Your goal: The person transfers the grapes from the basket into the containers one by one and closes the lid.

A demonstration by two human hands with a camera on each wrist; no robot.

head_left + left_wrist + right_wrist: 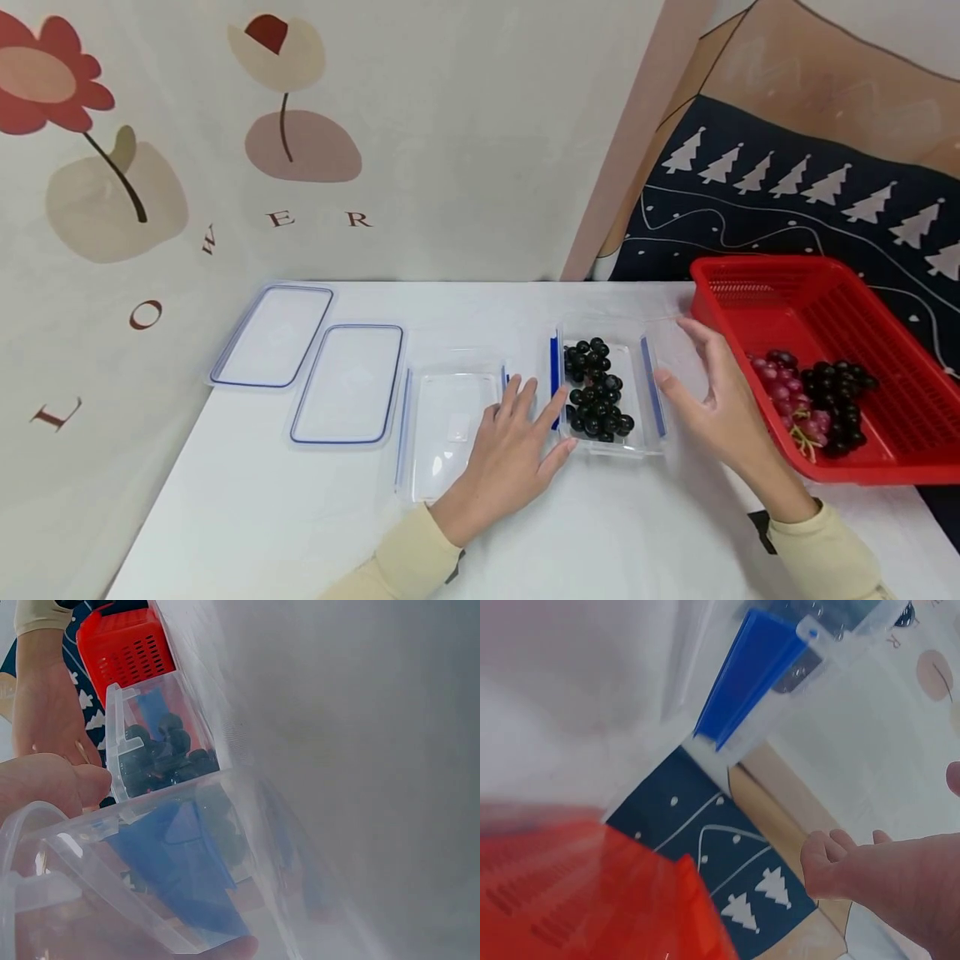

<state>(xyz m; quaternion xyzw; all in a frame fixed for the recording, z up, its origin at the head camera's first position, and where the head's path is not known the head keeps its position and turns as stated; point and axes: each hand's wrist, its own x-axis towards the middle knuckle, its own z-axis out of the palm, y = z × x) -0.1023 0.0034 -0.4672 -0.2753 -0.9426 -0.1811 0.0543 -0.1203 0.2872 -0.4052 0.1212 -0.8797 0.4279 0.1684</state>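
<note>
A clear plastic container (633, 442) with blue side clips holds dark grapes (596, 408). My left hand (506, 458) spreads its fingers over the right side of a second clear container (442, 433), fingertips close to the grape container's left clip. To the right of the grapes, my right hand (716, 404) has thumb and fingers apart with nothing between them, its thumb near the right blue clip. In the right wrist view, that blue clip (754, 675) hangs outward from the container wall. The left wrist view has the grape container (202, 720) beyond the nearer container (187, 870).
A red basket (795, 321) on the right holds red grapes (787, 392) and more black grapes (840, 400). Two clear lids with blue seals, one farther left (273, 333) and a nearer lid (348, 383), lie on the white table (247, 500). Printed cloth (465, 167) hangs behind.
</note>
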